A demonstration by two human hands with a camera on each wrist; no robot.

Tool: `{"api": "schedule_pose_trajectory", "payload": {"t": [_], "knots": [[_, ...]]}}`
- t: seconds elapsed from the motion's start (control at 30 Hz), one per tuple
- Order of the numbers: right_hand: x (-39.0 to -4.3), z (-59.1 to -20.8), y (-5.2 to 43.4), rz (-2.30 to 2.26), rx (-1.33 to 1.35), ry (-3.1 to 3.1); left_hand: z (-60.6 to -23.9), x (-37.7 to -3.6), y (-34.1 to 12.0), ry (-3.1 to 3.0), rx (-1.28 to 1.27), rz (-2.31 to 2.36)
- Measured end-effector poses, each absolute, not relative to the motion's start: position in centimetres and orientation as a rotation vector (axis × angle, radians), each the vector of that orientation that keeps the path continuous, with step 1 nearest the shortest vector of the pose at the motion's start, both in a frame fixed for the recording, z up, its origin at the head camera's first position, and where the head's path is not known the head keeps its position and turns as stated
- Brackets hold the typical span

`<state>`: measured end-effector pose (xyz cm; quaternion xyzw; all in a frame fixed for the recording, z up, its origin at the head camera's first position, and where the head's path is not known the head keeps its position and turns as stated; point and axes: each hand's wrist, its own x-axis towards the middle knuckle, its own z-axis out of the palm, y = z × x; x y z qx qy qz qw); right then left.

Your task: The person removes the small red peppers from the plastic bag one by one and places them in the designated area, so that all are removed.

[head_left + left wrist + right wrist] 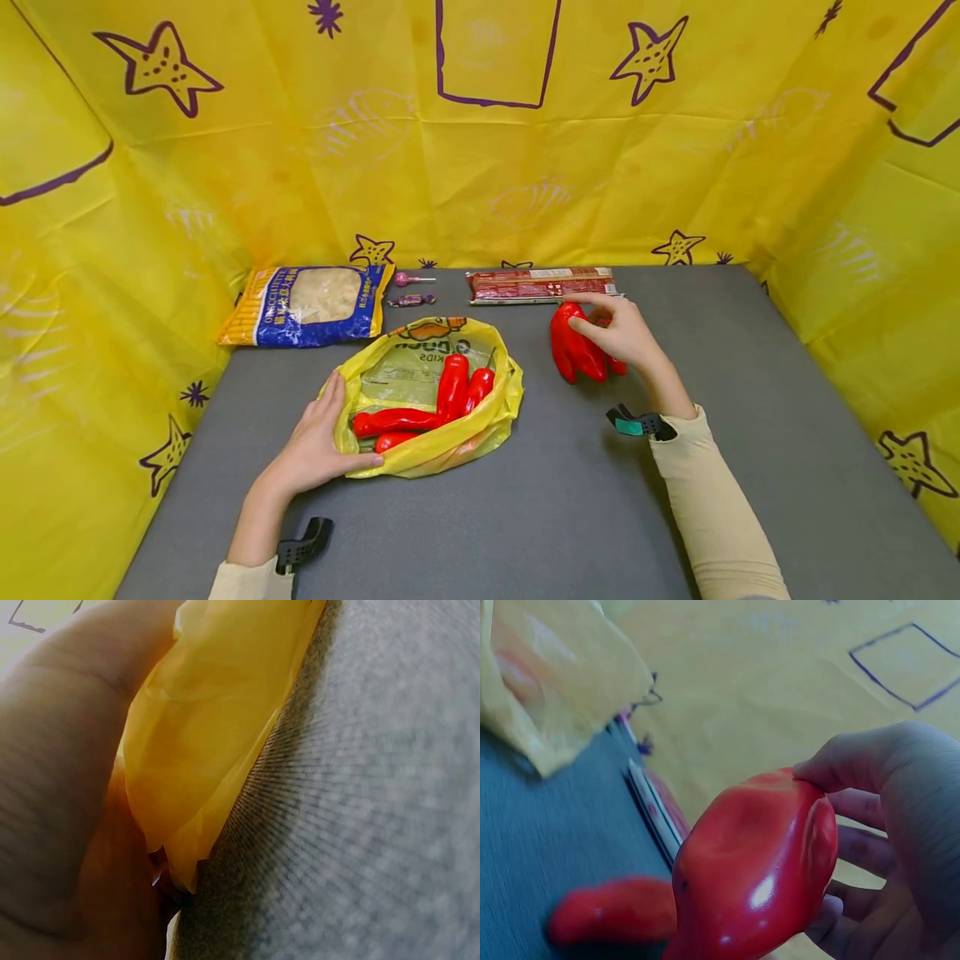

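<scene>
The right hand [622,333] curls its fingers round a red pepper [573,350] whose long axis runs away from the wrist, tip toward the far wall, while the yellow bag [427,392] lies well to its left, its near rim gripped by the left hand [318,446].

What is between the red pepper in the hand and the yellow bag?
Nothing visible. The right hand grips a red pepper, and only bare grey table lies between it and the yellow bag. The left hand holds the bag's near edge, with its mouth open. Another red pepper lies beside the held one.
</scene>
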<state>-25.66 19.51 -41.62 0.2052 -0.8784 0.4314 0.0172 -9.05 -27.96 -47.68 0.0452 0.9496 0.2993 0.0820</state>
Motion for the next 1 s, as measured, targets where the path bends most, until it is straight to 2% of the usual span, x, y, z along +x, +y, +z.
{"api": "schedule_pose_trajectory", "payload": {"t": [0.27, 0.67, 1.0], "knots": [[-25.4, -41.8, 23.1, 1.361, 0.456, -2.726, -47.7, -9.1, -27.9, 2.836, 0.134, 0.895], [-25.7, -42.8, 26.8, 1.309, 0.339, -2.685, -47.5, -8.8, -27.7, 2.830, 0.118, 0.897], [-26.2, -44.7, 30.0, 1.394, 0.138, -2.689, -47.7, -8.9, -27.8, 2.850, 0.127, 0.891]]}}
